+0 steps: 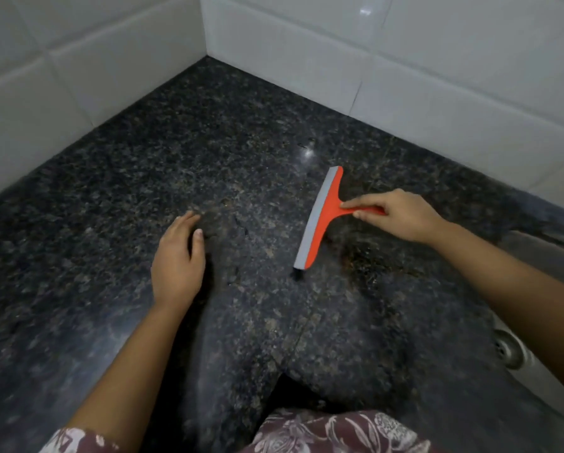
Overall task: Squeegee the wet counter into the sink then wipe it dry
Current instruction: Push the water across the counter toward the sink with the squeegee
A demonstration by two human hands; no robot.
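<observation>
white wall tiles (pixel 307 44) meet in a corner behind a dark speckled stone counter (pixel 176 142), whose surface shines with a small glint of light near the middle. an orange squeegee (pixel 318 217) with a grey blade lies across the counter, blade edge facing left, its far end pointing toward the back wall. the right hand (pixel 401 217) pinches the squeegee's handle, fingers and thumb closed around it. the left hand (pixel 177 259) rests flat on the counter well to the left of the blade, fingers loosely together and holding nothing. a metal sink (pixel 535 322) sits at the right edge (its drain (pixel 508 349) shows just below the right forearm). floral sleeves (pixel 323 433) show at the bottom.
</observation>
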